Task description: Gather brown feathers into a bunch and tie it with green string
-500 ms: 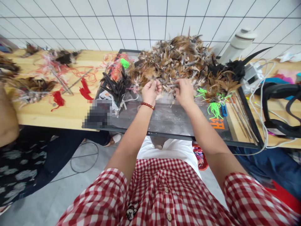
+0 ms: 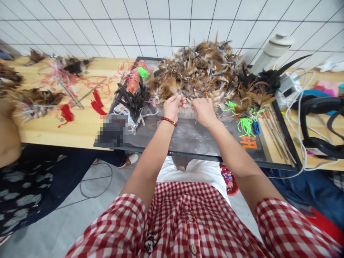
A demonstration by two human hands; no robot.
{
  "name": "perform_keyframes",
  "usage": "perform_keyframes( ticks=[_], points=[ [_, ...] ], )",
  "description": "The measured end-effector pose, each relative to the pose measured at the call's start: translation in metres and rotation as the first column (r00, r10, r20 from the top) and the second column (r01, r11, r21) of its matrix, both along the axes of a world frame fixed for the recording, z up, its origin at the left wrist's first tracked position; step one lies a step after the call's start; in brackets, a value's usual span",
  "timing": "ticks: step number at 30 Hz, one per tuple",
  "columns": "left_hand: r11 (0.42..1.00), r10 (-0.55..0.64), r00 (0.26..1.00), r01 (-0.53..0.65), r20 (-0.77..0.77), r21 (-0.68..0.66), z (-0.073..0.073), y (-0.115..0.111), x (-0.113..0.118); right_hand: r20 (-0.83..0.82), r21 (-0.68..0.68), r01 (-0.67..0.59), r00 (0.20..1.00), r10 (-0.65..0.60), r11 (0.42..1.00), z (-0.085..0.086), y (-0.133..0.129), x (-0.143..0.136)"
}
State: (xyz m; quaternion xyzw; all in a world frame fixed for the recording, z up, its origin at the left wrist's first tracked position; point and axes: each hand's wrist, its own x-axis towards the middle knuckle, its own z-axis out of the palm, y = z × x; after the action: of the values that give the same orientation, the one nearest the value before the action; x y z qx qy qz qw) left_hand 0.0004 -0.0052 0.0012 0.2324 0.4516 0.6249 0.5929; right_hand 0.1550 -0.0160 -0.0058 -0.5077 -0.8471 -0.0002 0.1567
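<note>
My left hand [image 2: 173,107], with a red bead bracelet [image 2: 169,121] on its wrist, is closed in a pinch at the front edge of a big heap of brown and grey feathers [image 2: 204,68]. Close by on its right, my right hand [image 2: 204,111] also has its fingers pinched together, pointing toward the left. Whatever lies between the fingertips of either hand is too small to make out. Both hands are over a dark, black-edged board [image 2: 188,138]. A bunch of black feathers [image 2: 133,98] with white ties lies left of my hands.
Bright green cords [image 2: 245,125], a blue clip-like tool [image 2: 256,126] and thin sticks [image 2: 278,134] lie to the right. Beyond them are a white bottle [image 2: 272,52], cables and a black headset [image 2: 319,122]. Red yarn [image 2: 98,104] lies leftward, near another person's arm [image 2: 9,132].
My right hand has moved left and slightly nearer to me, closing toward my left hand. My left hand has stayed almost in place, with its fingers shifted a little.
</note>
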Motion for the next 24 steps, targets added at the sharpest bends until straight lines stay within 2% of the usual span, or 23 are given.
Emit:
perform_keyframes(
  ticks=[6,14,19,24],
  points=[
    [0.978,-0.205,0.976,0.200,-0.079,-0.061,0.001,-0.007,0.003,0.065,0.120,0.057,0.996,-0.066,0.991,0.001,0.003,0.006],
    [0.931,-0.350,0.930,0.333,-0.108,-0.151,0.001,-0.008,0.003,0.097,0.221,-0.005,0.995,-0.017,0.975,-0.003,0.008,0.010],
    [0.914,-0.383,0.920,0.365,-0.082,-0.177,0.006,-0.009,0.002,0.123,0.286,0.012,0.991,-0.049,0.958,-0.001,0.009,0.012],
    [0.901,-0.405,0.910,0.380,-0.094,-0.209,0.010,-0.011,0.004,0.126,0.270,0.013,0.991,-0.049,0.963,0.001,0.007,0.011]
  ],
)
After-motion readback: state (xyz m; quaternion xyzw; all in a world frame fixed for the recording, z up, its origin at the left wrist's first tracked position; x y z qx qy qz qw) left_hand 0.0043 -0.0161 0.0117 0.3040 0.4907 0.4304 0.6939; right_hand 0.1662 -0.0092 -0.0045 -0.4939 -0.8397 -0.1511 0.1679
